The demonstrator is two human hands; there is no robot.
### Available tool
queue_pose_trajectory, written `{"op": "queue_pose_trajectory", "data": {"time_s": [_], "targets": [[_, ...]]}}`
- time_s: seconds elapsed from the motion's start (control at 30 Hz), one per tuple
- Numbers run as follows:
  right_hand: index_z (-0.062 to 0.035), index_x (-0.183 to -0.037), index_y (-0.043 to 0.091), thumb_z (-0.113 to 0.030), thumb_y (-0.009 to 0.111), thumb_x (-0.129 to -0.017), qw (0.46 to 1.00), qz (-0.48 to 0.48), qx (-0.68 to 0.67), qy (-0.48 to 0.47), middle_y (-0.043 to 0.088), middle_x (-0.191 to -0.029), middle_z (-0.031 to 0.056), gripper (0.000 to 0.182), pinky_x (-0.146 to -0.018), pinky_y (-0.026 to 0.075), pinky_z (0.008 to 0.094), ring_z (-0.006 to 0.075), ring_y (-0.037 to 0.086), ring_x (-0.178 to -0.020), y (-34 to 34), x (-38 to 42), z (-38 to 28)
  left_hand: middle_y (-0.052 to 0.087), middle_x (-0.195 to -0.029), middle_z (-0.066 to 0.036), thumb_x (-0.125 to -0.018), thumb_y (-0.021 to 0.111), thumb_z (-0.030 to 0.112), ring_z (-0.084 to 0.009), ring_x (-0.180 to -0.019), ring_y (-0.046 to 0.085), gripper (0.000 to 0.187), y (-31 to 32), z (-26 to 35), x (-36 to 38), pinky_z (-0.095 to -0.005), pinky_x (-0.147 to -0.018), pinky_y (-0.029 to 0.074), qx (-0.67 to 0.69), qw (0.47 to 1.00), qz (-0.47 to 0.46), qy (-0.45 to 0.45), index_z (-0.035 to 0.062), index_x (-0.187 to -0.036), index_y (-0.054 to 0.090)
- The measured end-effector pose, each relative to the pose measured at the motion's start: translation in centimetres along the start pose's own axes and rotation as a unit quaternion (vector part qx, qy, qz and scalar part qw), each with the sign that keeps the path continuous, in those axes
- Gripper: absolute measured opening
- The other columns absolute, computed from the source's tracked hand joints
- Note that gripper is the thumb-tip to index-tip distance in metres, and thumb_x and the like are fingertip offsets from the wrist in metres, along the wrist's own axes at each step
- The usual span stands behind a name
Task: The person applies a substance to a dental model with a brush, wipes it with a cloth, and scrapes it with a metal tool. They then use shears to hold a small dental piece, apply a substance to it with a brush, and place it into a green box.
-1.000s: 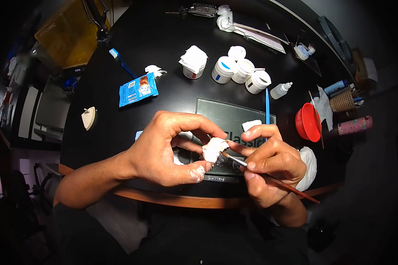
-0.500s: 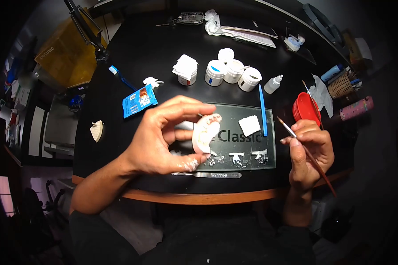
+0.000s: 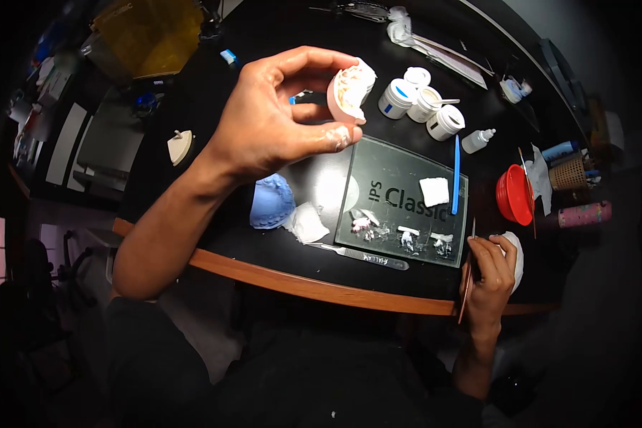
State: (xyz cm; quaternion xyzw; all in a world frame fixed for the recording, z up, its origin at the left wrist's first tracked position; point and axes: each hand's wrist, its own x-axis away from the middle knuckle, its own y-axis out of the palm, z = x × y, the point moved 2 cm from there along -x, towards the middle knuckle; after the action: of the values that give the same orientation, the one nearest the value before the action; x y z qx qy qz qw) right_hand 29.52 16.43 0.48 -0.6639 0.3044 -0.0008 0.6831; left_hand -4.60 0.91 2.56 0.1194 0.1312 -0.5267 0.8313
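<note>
Raised above the desk, my left hand (image 3: 278, 118) is closed round the edges of a pinkish-white dental cast (image 3: 351, 93), its tooth side facing right. White residue marks my left thumb. At the desk's front edge on the right, my right hand (image 3: 491, 267) holds a thin paintbrush (image 3: 466, 292), tip pointing away from me. A white, tissue-like thing (image 3: 518, 260) shows behind my right fingers. Between the hands lies a glass slab (image 3: 399, 171) with dark lettering. It bears white paste smears (image 3: 408, 239) and a folded white pad (image 3: 434, 192).
A blue dental model (image 3: 271, 203) and crumpled tissue (image 3: 308, 222) lie left of the slab. A metal spatula (image 3: 374, 258) lies along its front. White jars (image 3: 424, 103), a dropper bottle (image 3: 477, 140), a blue stick tool (image 3: 456, 175) and a red bowl (image 3: 513, 194) stand or lie beyond.
My left hand has lifted the dental cast up and away. My right hand has lowered to the desk edge, against the white thing, with the brush turned more upright. The view has rotated.
</note>
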Motion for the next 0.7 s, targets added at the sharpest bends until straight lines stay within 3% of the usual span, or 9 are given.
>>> {"op": "queue_pose_trajectory", "data": {"time_s": [0.17, 0.47, 0.6, 0.63, 0.7], "targets": [[0.0002, -0.112, 0.073, 0.010, 0.071, -0.073, 0.999, -0.043, 0.032, -0.002, 0.072, -0.108, 0.0137, 0.040, -0.092, 0.052, 0.0445, 0.0370, 0.061, -0.108, 0.1, -0.8, -0.5, 0.065, -0.124, -0.014, -0.078, 0.084, -0.002, -0.0184, -0.114, 0.065, 0.062, -1.3, 0.5, -0.4, -0.0349, -0.101, 0.055, -0.008, 0.999, 0.030, 0.029, -0.0040, -0.135, 0.059], [0.0011, -0.106, 0.073, 0.013, 0.066, -0.070, 0.996, -0.061, 0.056, 0.015, 0.069, -0.101, 0.0151, 0.038, -0.093, 0.051, 0.0458, 0.0359, 0.062, -0.105, -0.4, -2.0, -1.3, 0.067, -0.116, -0.015, -0.076, 0.084, -0.003, -0.0197, -0.105, 0.069, 0.059, -1.7, 0.7, -0.5, -0.0354, -0.094, 0.062, -0.070, 0.996, 0.021, 0.045, -0.0060, -0.129, 0.060], [0.0014, -0.102, 0.073, 0.013, 0.065, -0.069, 0.998, -0.039, -0.044, -0.012, 0.069, -0.097, 0.0156, 0.037, -0.088, 0.052, 0.0433, 0.0352, 0.064, -0.099, -2.1, -3.9, -4.4, 0.067, -0.117, -0.013, -0.076, 0.086, 0.001, -0.0189, -0.107, 0.068, 0.058, -2.2, 0.7, -0.6, -0.0346, -0.092, 0.062, -0.048, 0.996, 0.040, 0.057, -0.0046, -0.128, 0.061], [0.0006, -0.099, 0.074, 0.015, 0.062, -0.074, 0.995, -0.038, -0.087, -0.038, 0.071, -0.096, 0.0154, 0.031, -0.086, 0.053, 0.0407, 0.0331, 0.067, -0.095, -2.2, -4.6, -6.2, 0.067, -0.117, -0.012, -0.076, 0.086, 0.002, -0.0186, -0.107, 0.067, 0.058, -2.4, 0.8, -0.6, -0.0344, -0.092, 0.062, -0.049, 0.995, 0.046, 0.068, -0.0042, -0.128, 0.062], [-0.0015, -0.098, 0.074, 0.012, 0.067, -0.076, 0.975, -0.069, -0.173, -0.118, 0.072, -0.096, 0.0135, 0.027, -0.084, 0.054, 0.0402, 0.0322, 0.067, -0.095, -1.3, -5.4, -9.2, 0.066, -0.117, -0.011, -0.076, 0.087, 0.005, -0.0175, -0.107, 0.066, 0.059, -2.7, 1.1, -0.6, -0.0324, -0.089, 0.061, -0.070, 0.994, 0.051, 0.068, -0.0029, -0.129, 0.062]]}}
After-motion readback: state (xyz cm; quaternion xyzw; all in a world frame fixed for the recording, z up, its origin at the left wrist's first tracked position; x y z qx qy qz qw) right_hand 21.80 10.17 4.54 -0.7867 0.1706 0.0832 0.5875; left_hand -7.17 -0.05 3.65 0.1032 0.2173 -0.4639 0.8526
